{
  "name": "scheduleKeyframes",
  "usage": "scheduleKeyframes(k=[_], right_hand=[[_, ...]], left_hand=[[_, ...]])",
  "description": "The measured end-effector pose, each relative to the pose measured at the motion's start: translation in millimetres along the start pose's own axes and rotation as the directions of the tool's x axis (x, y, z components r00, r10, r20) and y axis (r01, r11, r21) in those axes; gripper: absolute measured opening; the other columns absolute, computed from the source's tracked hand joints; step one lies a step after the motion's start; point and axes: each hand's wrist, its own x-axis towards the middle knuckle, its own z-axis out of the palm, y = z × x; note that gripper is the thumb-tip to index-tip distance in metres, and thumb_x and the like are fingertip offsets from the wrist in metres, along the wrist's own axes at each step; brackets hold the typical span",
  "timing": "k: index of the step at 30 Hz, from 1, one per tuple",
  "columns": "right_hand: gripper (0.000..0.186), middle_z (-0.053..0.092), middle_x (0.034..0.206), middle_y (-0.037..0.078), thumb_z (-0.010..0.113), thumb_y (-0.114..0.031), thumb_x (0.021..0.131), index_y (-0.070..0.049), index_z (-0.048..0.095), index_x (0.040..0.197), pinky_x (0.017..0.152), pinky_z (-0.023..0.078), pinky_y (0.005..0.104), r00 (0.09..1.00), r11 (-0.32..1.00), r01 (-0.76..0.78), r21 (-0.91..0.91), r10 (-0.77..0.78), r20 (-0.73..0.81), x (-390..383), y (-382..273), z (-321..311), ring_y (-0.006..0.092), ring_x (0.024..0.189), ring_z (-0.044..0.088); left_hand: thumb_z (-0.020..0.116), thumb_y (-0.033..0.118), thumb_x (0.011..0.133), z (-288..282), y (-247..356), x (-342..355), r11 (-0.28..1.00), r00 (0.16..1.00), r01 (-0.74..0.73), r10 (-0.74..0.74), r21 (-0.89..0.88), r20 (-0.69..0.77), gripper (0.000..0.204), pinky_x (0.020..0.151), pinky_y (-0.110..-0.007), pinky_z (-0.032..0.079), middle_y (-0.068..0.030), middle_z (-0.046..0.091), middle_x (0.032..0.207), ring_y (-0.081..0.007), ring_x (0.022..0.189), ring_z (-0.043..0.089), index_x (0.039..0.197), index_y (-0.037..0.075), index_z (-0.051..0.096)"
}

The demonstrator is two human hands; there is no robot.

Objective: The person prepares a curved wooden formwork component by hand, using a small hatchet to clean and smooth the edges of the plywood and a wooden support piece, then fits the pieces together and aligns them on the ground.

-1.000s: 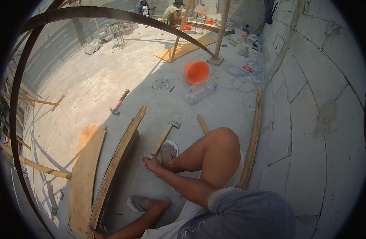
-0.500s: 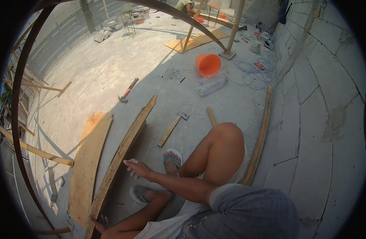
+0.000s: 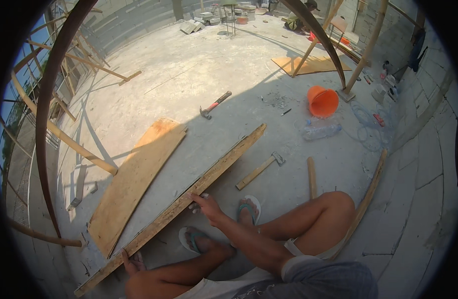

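Observation:
A long, narrow wooden plank [image 3: 161, 219] slants across in front of me, its far end up and to the right. Near its lower end my left hand [image 3: 133, 262] is closed on it, thumb on the upper edge and the other fingers underneath. Farther up, around the middle, my right hand [image 3: 204, 207] grips the near edge, its fingertips partly hidden below the wood. Right of the plank a hammer with a wooden handle [image 3: 255, 175] lies on the floor. Beyond the plank rests a claw hammer with a red and black handle [image 3: 216, 104].
A plywood sheet [image 3: 144, 174] lies left of the plank. To the right are an orange bucket [image 3: 322, 101], a clear plastic bottle [image 3: 321, 131], a short wooden stick [image 3: 311, 177] and a long timber [image 3: 371, 189] by the block wall. Another person [image 3: 296, 22] crouches far back.
My view has turned left, so the floor items appear farther right. The plank now slants more to the right, its far end away from the plywood. My right hand has closed more around its edge.

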Motion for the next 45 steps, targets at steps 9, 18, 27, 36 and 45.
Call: scheduleKeyframes(k=[9, 18, 27, 36, 45], right_hand=[[0.026, 0.066, 0.096, 0.001, 0.070, -0.030, 0.093, -0.007, 0.067, 0.105, 0.062, 0.050, 0.0274, 0.929, 0.965, 0.256, -0.060, -0.262, -0.260, 43, -78, -53, 0.0113, 0.076, 0.062], [0.033, 0.063, 0.089, 0.001, 0.067, -0.037, 0.093, -0.010, 0.061, 0.111, 0.064, 0.049, 0.0300, 0.899, 0.966, 0.254, -0.036, -0.250, -0.360, 22, -83, -76, 0.0134, 0.075, 0.060], [0.041, 0.061, 0.100, 0.003, 0.064, -0.044, 0.094, -0.011, 0.057, 0.119, 0.067, 0.047, 0.0328, 0.868, 0.963, 0.269, -0.023, -0.253, -0.427, 4, -94, -59, 0.0161, 0.085, 0.061], [0.056, 0.059, 0.125, 0.014, 0.062, -0.033, 0.099, 0.006, 0.048, 0.136, 0.096, 0.050, 0.0389, 0.834, 0.940, 0.338, -0.034, -0.316, -0.452, 10, -69, -21, 0.0250, 0.112, 0.061], [0.064, 0.054, 0.127, 0.016, 0.056, -0.039, 0.101, 0.001, 0.035, 0.146, 0.102, 0.046, 0.0433, 0.830, 0.922, 0.388, -0.022, -0.359, -0.427, 15, -61, -28, 0.0281, 0.120, 0.056]], left_hand=[[0.064, 0.040, 0.099, 91, 3, -55, 0.962, 0.856, 0.035, -0.169, 0.271, 0.489, 0.044, 0.097, -0.041, 0.049, -0.0147, 0.066, 0.124, -0.0267, 0.111, 0.065, 0.127, 0.007, 0.055], [0.071, 0.052, 0.091, 54, 68, -74, 0.947, 0.580, -0.205, -0.088, 0.249, 0.810, 0.067, 0.072, -0.034, 0.058, -0.0133, 0.072, 0.105, -0.0231, 0.096, 0.071, 0.129, 0.001, 0.051], [0.054, 0.038, 0.104, 159, 209, -31, 0.607, 0.709, -0.604, 0.114, 0.516, 0.696, 0.049, 0.083, -0.029, 0.053, -0.0113, 0.067, 0.120, -0.0155, 0.101, 0.066, 0.138, 0.002, 0.053], [0.069, 0.055, 0.088, 231, 154, 148, -0.171, 0.848, -0.450, -0.389, 0.877, 0.359, 0.066, 0.085, -0.038, 0.056, -0.0110, 0.066, 0.124, -0.0240, 0.105, 0.066, 0.134, 0.008, 0.059], [0.071, 0.048, 0.089, 228, -46, 263, 0.573, 0.952, 0.280, -0.061, 0.770, -0.301, 0.067, 0.095, -0.040, 0.052, -0.0154, 0.060, 0.136, -0.0267, 0.112, 0.064, 0.140, 0.008, 0.055]])
